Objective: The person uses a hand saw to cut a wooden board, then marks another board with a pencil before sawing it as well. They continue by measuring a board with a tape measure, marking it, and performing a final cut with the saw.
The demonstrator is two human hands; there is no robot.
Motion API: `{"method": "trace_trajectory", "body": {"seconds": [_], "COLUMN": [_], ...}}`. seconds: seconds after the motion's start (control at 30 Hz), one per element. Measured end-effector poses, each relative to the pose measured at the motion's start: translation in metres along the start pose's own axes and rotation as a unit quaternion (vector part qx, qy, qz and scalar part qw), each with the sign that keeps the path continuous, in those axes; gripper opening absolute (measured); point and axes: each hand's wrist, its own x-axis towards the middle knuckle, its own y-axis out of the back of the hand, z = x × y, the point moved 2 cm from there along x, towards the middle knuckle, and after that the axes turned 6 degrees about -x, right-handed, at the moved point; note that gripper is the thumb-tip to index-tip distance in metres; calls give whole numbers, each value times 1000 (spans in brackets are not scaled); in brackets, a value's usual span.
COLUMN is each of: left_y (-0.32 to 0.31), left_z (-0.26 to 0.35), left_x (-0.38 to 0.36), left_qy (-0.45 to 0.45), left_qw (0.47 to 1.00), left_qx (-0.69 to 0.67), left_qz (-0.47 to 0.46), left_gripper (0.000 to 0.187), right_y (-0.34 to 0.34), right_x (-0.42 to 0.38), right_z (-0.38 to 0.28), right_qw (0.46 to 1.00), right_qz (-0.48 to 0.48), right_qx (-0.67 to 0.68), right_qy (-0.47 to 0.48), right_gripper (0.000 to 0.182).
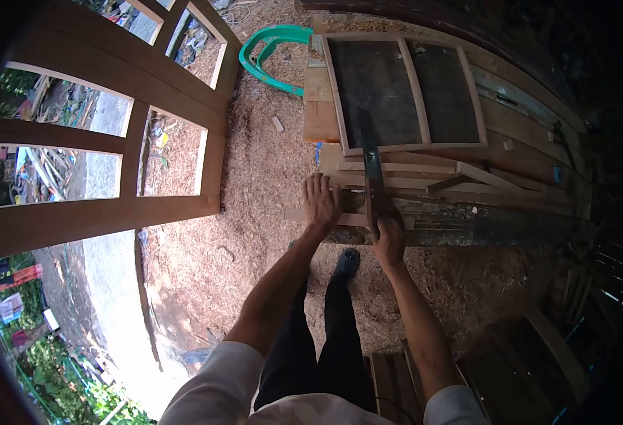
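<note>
Sawdust [255,163] covers the ground beside the bench [510,228], and a big wooden frame [177,210] with square holes is well off past its left end. My right hand [389,237] is curled tight on the handle of a saw [372,166], and the blade points across to the far side of the bench. My left hand [322,202] is flat with the fingers a bit apart, resting over a thin wood strip [354,219] along the near edge of the bench. I think sawing is the job right now, but I can't tell if the teeth have bitten in. The next stroke should need a firm push down on the left and a straight pull. This strip is pale, flat and long; the bench edge is dark and rough. Dark mesh fills a thin-barred panel [382,92] on the bench's far side. A smooth, curvy green plastic piece [276,30] sits by its left end.
</note>
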Motion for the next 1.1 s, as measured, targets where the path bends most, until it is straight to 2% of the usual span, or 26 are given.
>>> {"method": "trace_trajectory", "body": {"seconds": [0.03, 0.07, 0.13, 0.37, 0.47, 0.77, 0.87, 0.9, 0.97, 1.03, 1.07, 1.1], "left_y": [-8, -12, -14, -16, -14, -14, -15, -16, -18, -12, -10, -6], "left_z": [4, 2, 11, 17, 20, 19, 17, 16, 14, 10, 4, -4], "left_x": [5, 3, 3, 12, 16, 15, 15, 14, 13, 9, 8, 2], "left_qy": [3, 30, 86, 131, 152, 122, 127, 100, 114, 121, 94, 70], "left_qw": [1000, 999, 994, 979, 971, 974, 975, 984, 982, 976, 978, 978], "left_qx": [9, 12, 14, 73, 57, 59, 50, 43, 22, -5, -31, -54], "left_qz": [17, -10, -61, -138, -178, -184, -176, -142, -151, -180, -183, -191], "left_gripper": [27, 27, 28, 27, 28, 24, 23, 20, 23, 23, 22, 22], "right_y": [-3, -4, 1, -2, 1, -2, -5, -4, 1, 6, 15, 29], "right_x": [-1, -4, -3, 1, 2, 0, -1, -2, 0, 0, 3, 1], "right_z": [1, 2, 1, -1, -1, 1, -1, -1, -1, 0, -4, -13], "right_qw": [1000, 1000, 999, 998, 998, 995, 998, 998, 999, 999, 999, 997], "right_qz": [-6, -14, -37, -9, -4, -59, -21, -22, -19, -21, -21, 4], "right_qx": [-2, -6, -9, 28, 43, 45, 34, 32, 24, 35, 41, 31], "right_qy": [-10, -23, -39, -54, -49, -70, -52, -43, -22, -23, -24, -69], "right_gripper": [33, 40, 42, 44, 42, 45, 42, 42, 41, 33, 29, 24]}}
